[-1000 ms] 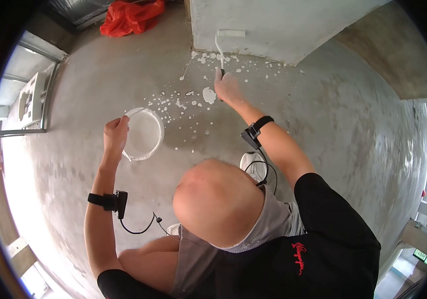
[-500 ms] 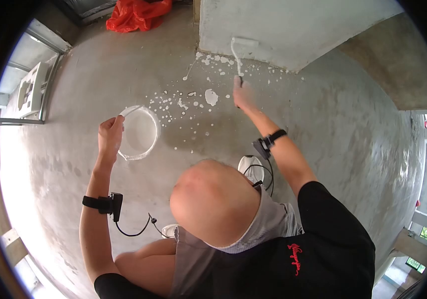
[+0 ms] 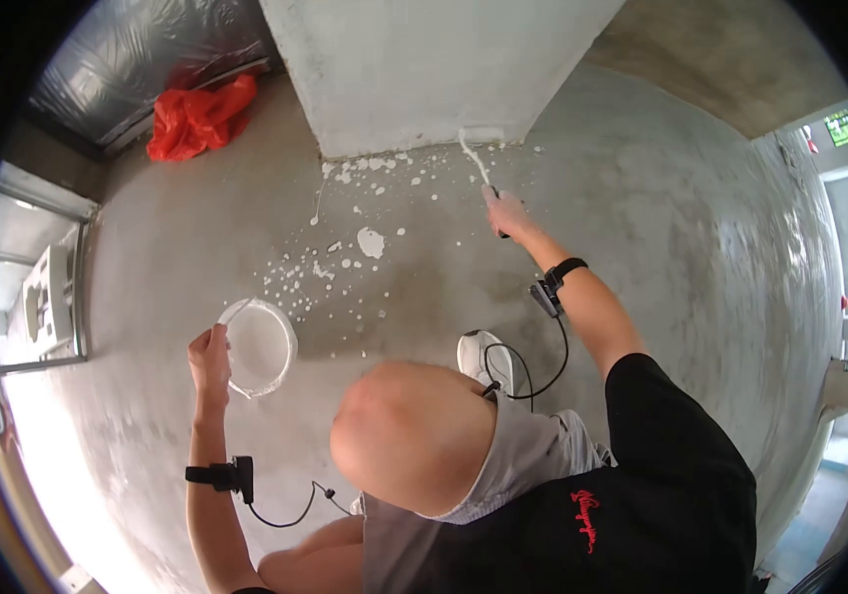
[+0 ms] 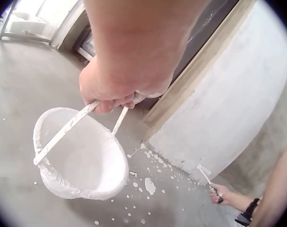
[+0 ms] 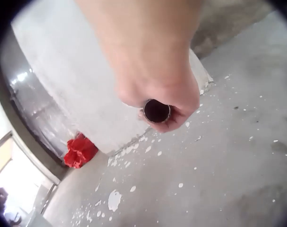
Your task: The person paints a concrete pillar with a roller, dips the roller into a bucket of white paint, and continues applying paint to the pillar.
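Observation:
My left hand (image 3: 211, 361) grips the bail handle (image 4: 68, 130) of a white bucket (image 4: 117, 177). The bucket's inside is coated with white paint, and its rim (image 3: 292, 346) is smeared. Further forward, my right hand (image 3: 510, 214) is curled round the dark handle of a paint roller (image 3: 484, 134). The white roller head lies against the lower part of a white wall (image 3: 424, 69), near its right corner and just above the floor. In the right wrist view only the dark, round butt end of the roller handle (image 5: 157, 112) shows below the hand; the roller head is hidden.
White paint spots (image 3: 371, 243) are spattered over the grey concrete floor (image 3: 642, 247) between bucket and wall. A red plastic bag (image 3: 201, 119) lies left of the wall, beside plastic sheeting (image 3: 162, 54). My shoe (image 3: 483, 358) and a loose cable are close to the bucket's right.
The roller has moved right along the wall and down toward its base, with my right hand following. My left hand stays on the bucket handle. The head view has shifted, showing more wall.

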{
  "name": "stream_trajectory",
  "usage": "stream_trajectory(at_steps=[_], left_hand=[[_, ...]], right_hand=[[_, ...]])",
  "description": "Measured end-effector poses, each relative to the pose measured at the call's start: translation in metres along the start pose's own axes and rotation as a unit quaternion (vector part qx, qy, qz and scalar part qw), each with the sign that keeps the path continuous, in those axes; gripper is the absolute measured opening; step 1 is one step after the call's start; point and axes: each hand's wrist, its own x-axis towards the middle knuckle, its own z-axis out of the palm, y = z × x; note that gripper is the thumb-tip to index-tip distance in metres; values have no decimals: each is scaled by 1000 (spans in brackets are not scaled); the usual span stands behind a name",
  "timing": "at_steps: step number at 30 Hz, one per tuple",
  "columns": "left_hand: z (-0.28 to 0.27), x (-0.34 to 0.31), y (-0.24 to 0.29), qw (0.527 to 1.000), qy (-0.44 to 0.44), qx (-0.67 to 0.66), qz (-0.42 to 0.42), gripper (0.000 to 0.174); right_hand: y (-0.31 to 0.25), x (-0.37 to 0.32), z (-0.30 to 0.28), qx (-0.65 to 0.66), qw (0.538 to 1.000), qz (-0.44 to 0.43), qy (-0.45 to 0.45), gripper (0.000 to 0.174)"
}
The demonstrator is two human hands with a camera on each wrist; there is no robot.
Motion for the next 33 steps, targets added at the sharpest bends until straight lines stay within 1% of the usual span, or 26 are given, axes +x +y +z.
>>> stream_trajectory(at_steps=[1,4,6,7,9,10,12,13,15,16,18,19,21,22,24,25,27,28,29,30,31,32,33], left_hand=[[0,-1,4,1000,-3,-12,-12,32],[2,1,7,1000,-1,-31,-4,31],[3,1,11,999,-3,-39,6,31],[2,0,12,999,-4,-44,13,31],[4,0,18,999,1,-41,15,32],[6,-1,21,999,5,-36,16,34],[10,0,24,999,7,-32,11,34],[12,0,24,1000,9,-29,7,34],[14,6,18,999,5,-32,11,33],[15,10,16,999,1,-35,17,32],[16,11,15,999,-9,-34,14,32],[16,11,16,999,-16,-34,12,32],[17,15,14,999,-16,-29,17,32],[17,17,11,999,-15,-23,20,32],[17,22,5,999,-10,-21,29,32],[17,22,3,999,-7,-17,37,32],[18,21,3,999,-4,-17,34,31],[19,19,5,999,-1,-18,32,31],[21,16,10,999,-1,-17,31,31],[22,10,17,1000,-4,-18,19,34],[22,6,21,1000,-6,-18,6,36],[22,10,16,1000,-5,-17,6,36],[22,16,8,1000,-5,-12,25,34]], right_hand=[[0,0,-3,2,1000,-2,8,50],[-3,-7,-9,39,999,-2,5,49],[-10,-17,-16,102,995,-3,-4,48],[-15,-22,-19,102,995,-4,-3,48],[-28,-34,-30,101,993,-30,54,45],[-40,-41,-35,101,993,-31,54,45],[-64,-55,-45,137,981,-88,104,45],[-76,-60,-53,136,981,-87,103,45],[-101,-65,-68,136,970,-169,112,44],[-112,-68,-73,136,970,-167,114,44],[-127,-70,-77,129,972,-176,91,42],[-123,-67,-74,128,972,-175,92,42],[-106,-54,-60,113,977,-144,108,45],[-99,-51,-52,112,977,-146,110,45],[-80,-48,-35,124,980,-109,109,45],[-68,-42,-29,124,980,-110,109,45],[-41,-30,-17,129,987,-61,70,46],[-25,-22,-12,130,987,-60,70,46],[-11,-15,-8,98,992,-53,53,46],[-6,-13,-6,66,996,-47,36,46],[-2,-11,-5,67,996,-46,36,46],[3,-9,-3,56,997,-37,34,47],[6,-9,-1,46,998,-27,31,47]])
